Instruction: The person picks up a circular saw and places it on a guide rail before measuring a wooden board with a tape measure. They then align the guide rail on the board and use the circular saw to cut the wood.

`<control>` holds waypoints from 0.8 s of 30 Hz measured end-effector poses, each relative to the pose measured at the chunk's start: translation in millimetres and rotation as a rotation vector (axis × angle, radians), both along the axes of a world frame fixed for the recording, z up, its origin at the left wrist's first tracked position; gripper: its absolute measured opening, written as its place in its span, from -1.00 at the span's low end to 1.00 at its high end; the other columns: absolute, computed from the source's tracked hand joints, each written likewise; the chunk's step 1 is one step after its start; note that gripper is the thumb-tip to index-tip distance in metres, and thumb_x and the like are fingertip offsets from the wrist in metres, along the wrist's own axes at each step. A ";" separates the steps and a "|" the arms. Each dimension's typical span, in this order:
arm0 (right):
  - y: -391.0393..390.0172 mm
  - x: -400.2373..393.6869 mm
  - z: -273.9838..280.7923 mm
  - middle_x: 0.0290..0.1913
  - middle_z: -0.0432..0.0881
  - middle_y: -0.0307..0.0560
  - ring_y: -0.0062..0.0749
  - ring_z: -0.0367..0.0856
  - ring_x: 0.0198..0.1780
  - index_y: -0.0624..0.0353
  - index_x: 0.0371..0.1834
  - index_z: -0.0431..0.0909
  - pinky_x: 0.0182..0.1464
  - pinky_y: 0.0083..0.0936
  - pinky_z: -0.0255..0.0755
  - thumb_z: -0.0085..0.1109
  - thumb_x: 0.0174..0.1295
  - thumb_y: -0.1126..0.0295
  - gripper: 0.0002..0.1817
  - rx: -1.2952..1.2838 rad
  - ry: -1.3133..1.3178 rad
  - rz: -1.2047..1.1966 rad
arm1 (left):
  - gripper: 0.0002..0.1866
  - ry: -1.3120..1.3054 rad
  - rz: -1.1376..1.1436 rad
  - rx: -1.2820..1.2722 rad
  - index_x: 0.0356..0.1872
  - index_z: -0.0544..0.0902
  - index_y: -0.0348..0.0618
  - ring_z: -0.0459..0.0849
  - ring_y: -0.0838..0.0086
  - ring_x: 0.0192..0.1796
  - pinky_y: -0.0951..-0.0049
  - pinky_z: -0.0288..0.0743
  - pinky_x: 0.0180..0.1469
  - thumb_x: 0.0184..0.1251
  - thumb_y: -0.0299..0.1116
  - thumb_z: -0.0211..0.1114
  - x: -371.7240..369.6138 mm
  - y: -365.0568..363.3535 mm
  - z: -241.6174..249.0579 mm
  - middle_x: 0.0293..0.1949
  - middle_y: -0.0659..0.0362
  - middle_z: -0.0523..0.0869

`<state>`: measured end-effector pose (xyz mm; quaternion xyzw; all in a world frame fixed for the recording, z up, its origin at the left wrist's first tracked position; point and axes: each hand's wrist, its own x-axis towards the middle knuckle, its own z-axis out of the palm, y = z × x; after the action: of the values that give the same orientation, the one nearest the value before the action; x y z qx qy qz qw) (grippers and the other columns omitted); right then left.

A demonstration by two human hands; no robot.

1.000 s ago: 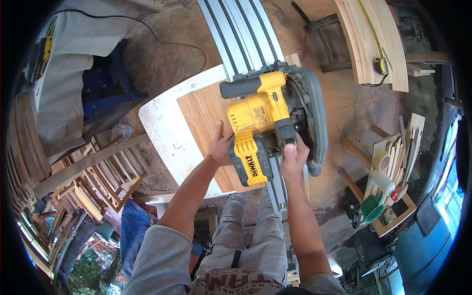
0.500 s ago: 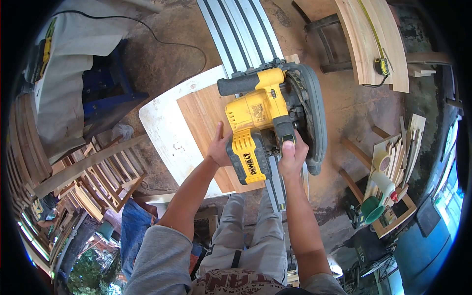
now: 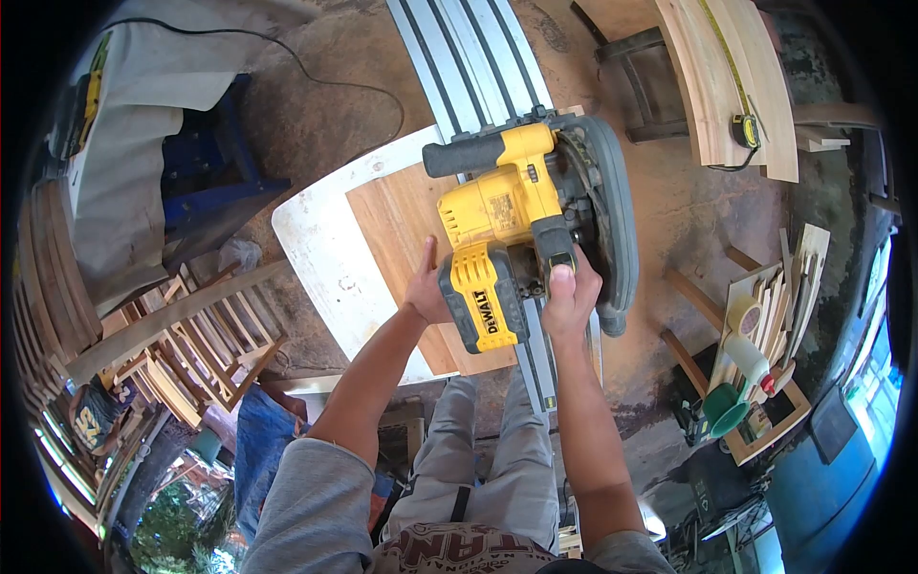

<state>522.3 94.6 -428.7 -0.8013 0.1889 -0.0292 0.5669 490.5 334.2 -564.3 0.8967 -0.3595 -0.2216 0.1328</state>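
A yellow and black DeWalt track saw rides on a long silver guide rail. My right hand is wrapped around its rear handle, thumb on top. Beside the saw's battery, my left hand rests on a brown wooden board with a finger stretched forward; its other fingers are partly hidden behind the saw. Beneath the board lies a worn white panel. The blade is hidden inside the saw's dark guard.
Planks with a tape measure on them stand at upper right. A glue bottle and tape roll lie among wood strips on the right. Wooden frames are stacked left. A black cord crosses the floor. Another person is at far left.
The saw has slid slightly forward along the rail with my right hand on it. My left hand stays on the board. More of the other person's shirt shows at the far left.
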 end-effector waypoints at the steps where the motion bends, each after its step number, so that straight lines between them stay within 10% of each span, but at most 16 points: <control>1: 0.3 1.2 1.4 -0.53 0.51 0.01 -0.27 0.50 -0.50 0.34 -0.26 0.60 -0.40 -0.32 0.40 -0.01 0.33 -0.38 -0.20 -0.001 0.003 0.000 | -0.31 0.004 -0.005 0.012 0.37 0.55 0.21 0.38 0.24 0.48 -0.43 -0.39 0.57 0.20 0.18 0.25 0.6 -0.4 1.7 0.37 0.24 0.55; 10: 2.5 7.8 0.0 -0.56 0.49 -0.01 -0.26 0.48 -0.52 0.33 -0.26 0.61 -0.40 -0.32 0.39 0.02 0.33 -0.32 -0.26 -0.001 -0.004 -0.006 | -0.34 -0.091 0.001 -0.011 0.35 0.56 0.21 0.39 0.20 0.48 -0.43 -0.37 0.57 0.24 0.19 0.20 -3.6 0.8 -8.1 0.37 0.23 0.55; 15: 4.2 13.8 -0.2 -0.57 0.47 0.00 -0.29 0.46 -0.52 0.33 -0.26 0.61 -0.40 -0.32 0.39 0.05 0.33 -0.27 -0.29 0.008 -0.010 -0.018 | -0.30 0.860 0.680 -0.760 0.39 0.53 0.21 0.36 0.17 0.50 -0.41 -0.36 0.58 0.23 0.21 0.19 -12.0 -2.2 -23.1 0.40 0.21 0.53; 24: 6.8 21.6 -0.3 -0.57 0.47 -0.02 -0.33 0.44 -0.51 0.34 -0.27 0.61 -0.40 -0.33 0.38 0.10 0.32 -0.24 -0.32 0.024 -0.011 -0.035 | -0.28 0.357 0.325 -0.362 0.44 0.48 0.18 0.28 0.05 0.55 -0.35 -0.35 0.60 0.27 0.22 0.15 -5.1 -0.3 -13.7 0.47 0.13 0.43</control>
<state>544.0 101.4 -429.0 -0.7908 0.2001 -0.0409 0.5770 485.4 333.8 -578.0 0.8511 -0.2160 -0.2838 0.3853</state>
